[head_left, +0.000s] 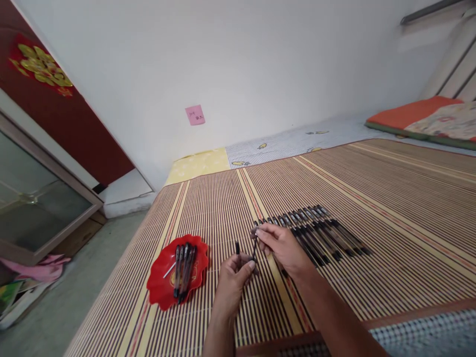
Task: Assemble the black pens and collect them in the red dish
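My left hand (236, 280) is closed around a black pen piece (237, 247), its upper end rising above the fingers. A thin dark pen part (255, 248) runs upright between both hands, its lower end at my left fingertips. My right hand (277, 243) pinches the top of this thin part between thumb and fingers. Just beyond and to the right of my right hand lies a row of short black pen caps (297, 215), with a row of dark pen barrels (327, 240) below it. Part of both rows is hidden behind the hand.
To the left, a red scalloped plate (158, 282) holds several black pens (184, 270) and a thin white stick (169, 270). A striped bamboo mat (208, 198) covers the bed. A pink note (195, 115) is on the wall; folded orange bedding (409, 116) lies far right.
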Tool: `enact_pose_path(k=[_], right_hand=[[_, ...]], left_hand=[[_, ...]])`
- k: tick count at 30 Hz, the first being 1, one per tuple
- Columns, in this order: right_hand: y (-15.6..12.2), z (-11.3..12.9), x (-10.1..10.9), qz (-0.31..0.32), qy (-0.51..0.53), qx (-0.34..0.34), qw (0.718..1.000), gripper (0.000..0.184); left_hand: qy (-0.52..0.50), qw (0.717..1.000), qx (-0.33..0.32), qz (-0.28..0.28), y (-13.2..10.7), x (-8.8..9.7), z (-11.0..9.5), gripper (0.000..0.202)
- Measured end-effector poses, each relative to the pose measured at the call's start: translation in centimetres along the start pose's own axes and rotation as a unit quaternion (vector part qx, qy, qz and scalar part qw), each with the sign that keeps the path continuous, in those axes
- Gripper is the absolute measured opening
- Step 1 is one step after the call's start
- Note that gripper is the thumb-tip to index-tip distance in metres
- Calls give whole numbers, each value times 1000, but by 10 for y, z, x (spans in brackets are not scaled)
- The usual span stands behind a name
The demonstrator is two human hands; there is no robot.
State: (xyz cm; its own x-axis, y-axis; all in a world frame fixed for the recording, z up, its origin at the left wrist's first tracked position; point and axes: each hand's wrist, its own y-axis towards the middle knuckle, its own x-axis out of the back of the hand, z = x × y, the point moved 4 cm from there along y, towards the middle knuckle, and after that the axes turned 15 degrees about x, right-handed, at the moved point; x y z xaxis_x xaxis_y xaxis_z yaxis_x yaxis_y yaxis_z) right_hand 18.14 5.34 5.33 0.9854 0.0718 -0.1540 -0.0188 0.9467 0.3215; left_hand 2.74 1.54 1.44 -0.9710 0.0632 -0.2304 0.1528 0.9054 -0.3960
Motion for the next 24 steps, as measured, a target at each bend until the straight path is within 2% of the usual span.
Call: enact_pose_path(k=[3,5,8,11,16,19,24], right_hand=[[0,5,-1,37,22,1,999,36],[0,9,3,31,33,8,999,35],[0,16,14,-23,54,18,998,32],[1,23,25,-103,107,39,988,30],[0,36,35,-217,160,85,959,31],[-1,40,35,-235,162,99,953,29],[0,37,34,-220,146,97,960,29]], left_hand=[[17,1000,4,5,-1,0,-1,35],[43,999,-1,20,-2,-2,-4,37],[74,996,-22,44,-5,-7,-8,48],[87,994,-37,52,-8,-10,-12,56],[116,991,-37,58,-7,-10,-11,50],[128,989,-31,69,-4,-9,-8,47],[140,986,-37,81,-4,-10,-7,43]])
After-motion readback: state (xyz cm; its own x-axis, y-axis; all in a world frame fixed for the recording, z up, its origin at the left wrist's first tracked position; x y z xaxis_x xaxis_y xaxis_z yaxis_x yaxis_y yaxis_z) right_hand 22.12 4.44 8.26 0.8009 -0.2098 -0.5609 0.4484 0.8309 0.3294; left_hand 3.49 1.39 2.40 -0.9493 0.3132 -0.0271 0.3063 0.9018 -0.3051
